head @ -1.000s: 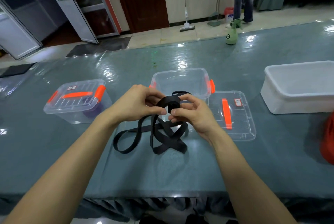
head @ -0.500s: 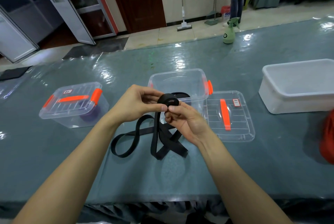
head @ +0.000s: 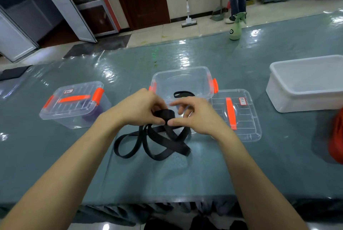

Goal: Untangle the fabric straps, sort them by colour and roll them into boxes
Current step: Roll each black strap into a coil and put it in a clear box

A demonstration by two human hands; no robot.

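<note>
Left hand: the left hand (head: 141, 107) is up over the middle of the tabletop (head: 204, 174), fingers curled, its grip closed round the rolled end of the black strap (head: 164, 115).
Right hand: the right hand (head: 197, 116) meets it from the other side. The thumb tip presses the near face of the roll, the curled fingers sit behind it and the forefinger arches over the top. That grip pinches the same roll.
Black strap: a small tight roll sits between the two hands, lifted off the tabletop, just in front of the open box (head: 182, 81).
Loose tail: the rest of the strap drops from the roll and lies in crossed loops on the tabletop below the hands, nearer the person.
Black loop: a black loop (head: 183, 93) shows at the near wall of the open box. I cannot tell whether it is part of the same strap.
Open box: clear plastic with orange clips, standing upright behind the hands.
Lid: the lid (head: 239, 118) lies flat just right of the open box, orange handle facing up.
Closed box: the closed box (head: 74, 103) stands well to the left with its lid clipped on. Something purple shows dimly inside.
White tub: the white tub (head: 306, 88) sits far right.
Far edge: a green spray bottle (head: 235, 30) stands there.
</note>
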